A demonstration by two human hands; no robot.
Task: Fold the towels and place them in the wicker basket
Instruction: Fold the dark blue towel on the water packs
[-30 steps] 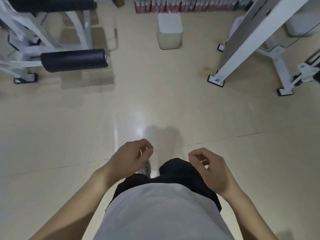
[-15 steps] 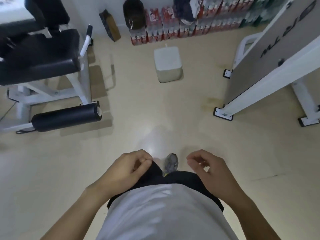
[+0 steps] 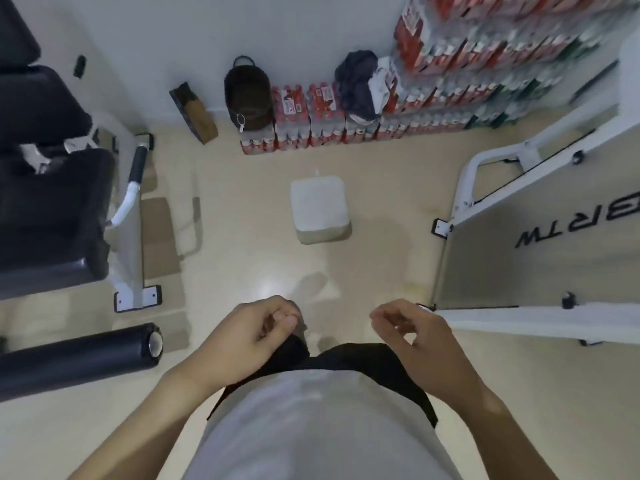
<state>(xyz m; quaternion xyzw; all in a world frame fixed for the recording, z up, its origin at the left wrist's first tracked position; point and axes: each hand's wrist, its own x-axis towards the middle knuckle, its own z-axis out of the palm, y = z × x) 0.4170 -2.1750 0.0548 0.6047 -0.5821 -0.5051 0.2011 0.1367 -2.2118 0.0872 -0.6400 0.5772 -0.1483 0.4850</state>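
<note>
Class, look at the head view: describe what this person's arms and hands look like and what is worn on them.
Both forearms are bare, with no sleeves in view. The left hand and right hand wear no gloves, rings, watch or bands that show.

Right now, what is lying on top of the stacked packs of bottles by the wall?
On the bottle packs sit a dark basket with a handle and a heap of dark and white cloth. The basket's inside and whatever the heap covers cannot be seen.

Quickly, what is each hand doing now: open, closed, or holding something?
Left hand: open, fingers loosely curled, holding nothing.
Right hand: open, fingers loosely curled, holding nothing.
</note>
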